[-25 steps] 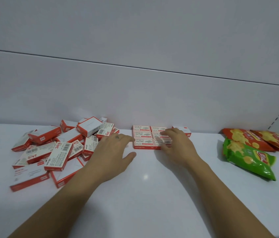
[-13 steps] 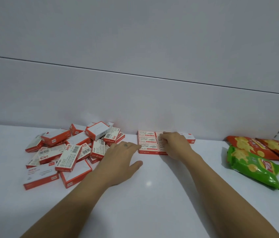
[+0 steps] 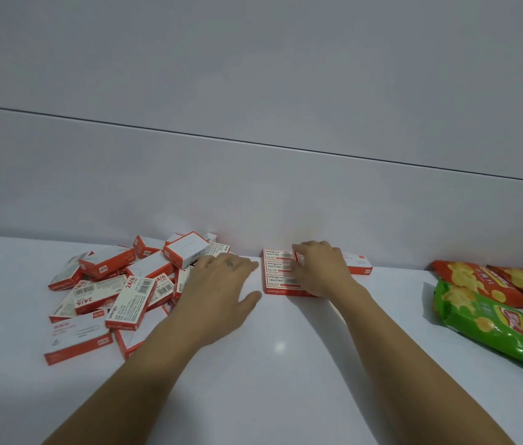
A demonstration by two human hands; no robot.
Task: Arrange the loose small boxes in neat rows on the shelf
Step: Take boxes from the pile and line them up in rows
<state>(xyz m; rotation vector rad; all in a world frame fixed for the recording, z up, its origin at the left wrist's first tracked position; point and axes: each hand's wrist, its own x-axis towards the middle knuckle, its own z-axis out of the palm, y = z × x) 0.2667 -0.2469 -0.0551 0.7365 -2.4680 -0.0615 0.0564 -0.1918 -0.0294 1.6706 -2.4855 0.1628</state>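
Step in hand: most likely squaring up the block already laid, with another box about to be taken from the heap.
Neat block (image 3: 277, 274): red-and-white boxes lying flat in touching rows at the back edge of the shelf (image 3: 269, 380), near its middle, against the back wall (image 3: 253, 194).
Right hand (image 3: 321, 268): laid on the block's right half, fingers close together and only slightly bent, pressing down, gripping nothing.
Left hand (image 3: 221, 284): at the right fringe of the loose pile (image 3: 109, 290), fingers loosely spread, thumb wide; nothing visibly held; contact with a box unclear.
Loose pile: jumbled and overlapping, several boxes tilted, toward the shelf's left side.
Lone box (image 3: 358, 263): at the back edge just right of the right hand; whether touching the block, hidden.
Next move: probably lifting one box, turning it label up, sliding it flush against the block.
In the way: overlapping neighbours, likely to shift when one is pulled.
Elsewhere: green crisp bag (image 3: 485, 319) and red crisp bags (image 3: 491, 284) toward the right edge, well apart from the block.
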